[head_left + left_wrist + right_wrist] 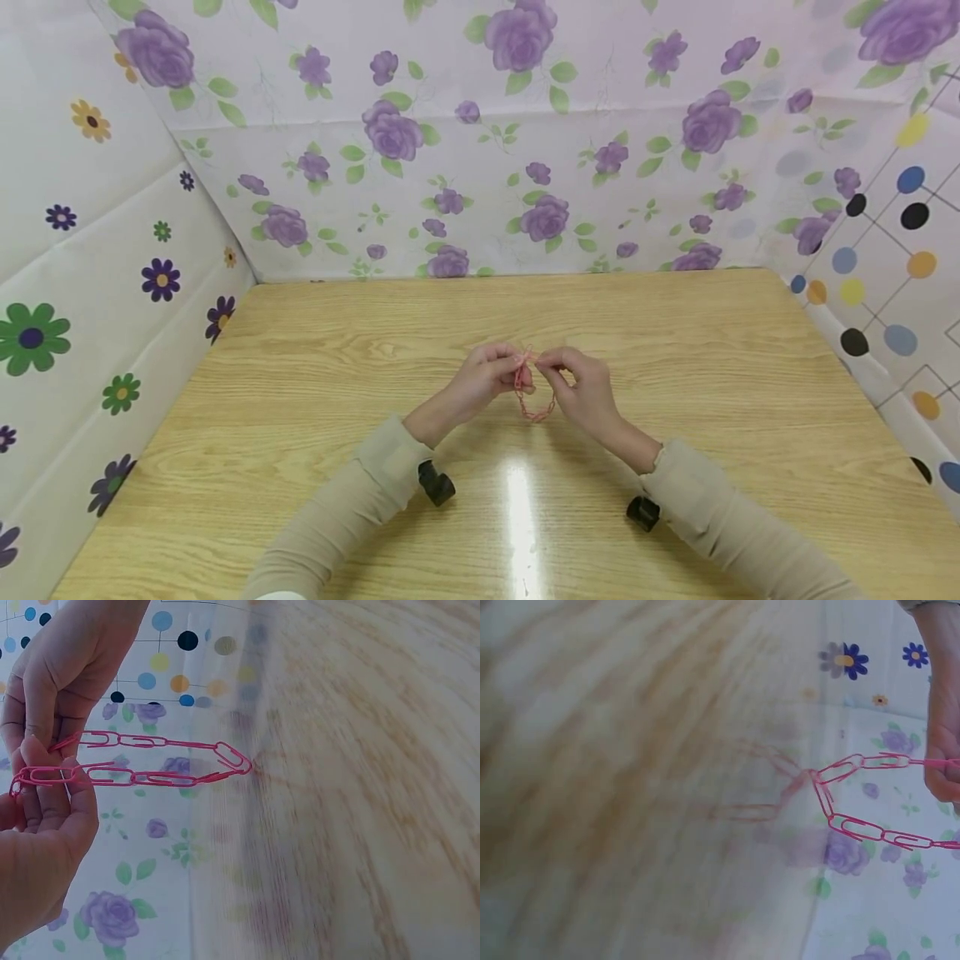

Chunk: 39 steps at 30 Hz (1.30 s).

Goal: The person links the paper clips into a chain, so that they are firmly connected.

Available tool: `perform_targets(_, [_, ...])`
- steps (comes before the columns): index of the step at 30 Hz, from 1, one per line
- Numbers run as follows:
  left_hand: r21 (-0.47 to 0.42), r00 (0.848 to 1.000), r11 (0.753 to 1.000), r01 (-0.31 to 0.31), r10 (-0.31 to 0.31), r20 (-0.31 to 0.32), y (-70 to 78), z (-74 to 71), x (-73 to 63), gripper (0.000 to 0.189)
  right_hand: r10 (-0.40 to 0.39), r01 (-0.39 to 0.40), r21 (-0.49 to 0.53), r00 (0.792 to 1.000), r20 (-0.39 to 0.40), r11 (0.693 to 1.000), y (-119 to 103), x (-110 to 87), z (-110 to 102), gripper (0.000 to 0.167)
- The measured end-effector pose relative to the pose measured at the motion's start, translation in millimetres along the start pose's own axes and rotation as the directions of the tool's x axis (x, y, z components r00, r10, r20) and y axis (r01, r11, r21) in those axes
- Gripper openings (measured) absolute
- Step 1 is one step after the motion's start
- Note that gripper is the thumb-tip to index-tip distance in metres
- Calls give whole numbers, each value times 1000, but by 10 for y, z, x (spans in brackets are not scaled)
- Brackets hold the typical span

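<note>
A chain of pink paper clips (534, 416) hangs in a loop between the two hands, above the table. My left hand (487, 379) pinches one end, with clips lying across its fingers in the left wrist view. Opposite it, my right hand (588, 393) pinches the other end between thumb and forefinger, and the fingertips of both hands nearly meet. The linked clips (154, 778) sag to a bend in the left wrist view. In the right wrist view part of the left hand (943, 712) shows, while the right hand is out of frame.
The wood-grain table (337, 358) reflects a bright light near its front. Behind it stands a flowered sheet (450, 142), with a daisy-patterned sheet (97, 275) on the left and a dotted one (885, 275) on the right. Black devices (437, 483) are strapped at both wrists.
</note>
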<state>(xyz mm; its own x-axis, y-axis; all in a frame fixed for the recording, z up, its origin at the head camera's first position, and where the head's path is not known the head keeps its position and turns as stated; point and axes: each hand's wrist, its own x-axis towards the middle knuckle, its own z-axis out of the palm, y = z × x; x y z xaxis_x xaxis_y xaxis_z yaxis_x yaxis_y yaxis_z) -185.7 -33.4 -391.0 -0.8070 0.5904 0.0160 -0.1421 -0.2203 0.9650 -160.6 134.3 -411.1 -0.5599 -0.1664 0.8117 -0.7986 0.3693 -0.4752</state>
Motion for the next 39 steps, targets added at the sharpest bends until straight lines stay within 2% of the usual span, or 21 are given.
perform_targets(3, [17,1000,1000,-12,12,-17,-13,-10,2,19,-3,3,8,1000,14,1000,12,-19,1,25])
perform_targets(9, [107,997,994,2,6,-71,6,-24,-5,14,-47,50,-77,998,31,996,35,-5,-33,23])
perform_targets(12, [152,999,988,15,-8,-47,36,-35,-8,12,-94,99,-117,994,48,988,43,8,-52,20])
perform_targets(16, [178,1000,984,20,-23,19,60,-59,-14,14,-153,162,-161,986,65,974,32,19,-67,5])
perform_targets(20, [175,996,985,1,-15,83,73,-78,-27,16,-177,189,-182,981,77,965,7,31,-73,6])
perform_targets(24, [194,996,981,3,-21,90,81,-90,-43,16,-135,144,-190,989,61,971,-10,42,-100,20])
perform_targets(27, [213,996,977,19,-37,83,81,-107,-50,15,-77,88,-197,995,63,976,-4,56,-140,18])
perform_targets(29, [227,996,973,28,-47,78,79,-126,-51,15,-21,38,-180,996,92,983,15,67,-172,14])
perform_targets(31, [244,995,969,39,-60,80,78,-144,-53,15,58,-35,-138,985,162,990,41,71,-207,8])
perform_targets(32, [249,994,967,44,-67,83,79,-154,-54,15,111,-89,-110,972,207,990,52,74,-230,6])
perform_targets(33, [253,993,966,49,-74,87,81,-165,-56,15,168,-153,-79,950,264,985,65,76,-255,3])
perform_targets(34, [254,993,966,53,-79,92,85,-175,-59,15,230,-225,-53,916,328,973,81,78,-281,3])
perform_targets(35, [248,991,967,59,-86,100,89,-184,-62,16,290,-304,-29,871,397,952,93,79,-311,7])
perform_targets(36, [243,990,968,63,-93,111,94,-191,-67,17,342,-384,-4,817,465,923,105,80,-341,12])
perform_targets(38, [222,986,972,75,-106,130,102,-207,-76,17,401,-522,44,704,586,852,126,81,-396,20])
perform_targets(39, [212,984,974,78,-110,140,104,-216,-83,18,412,-581,75,657,632,811,135,81,-419,23])
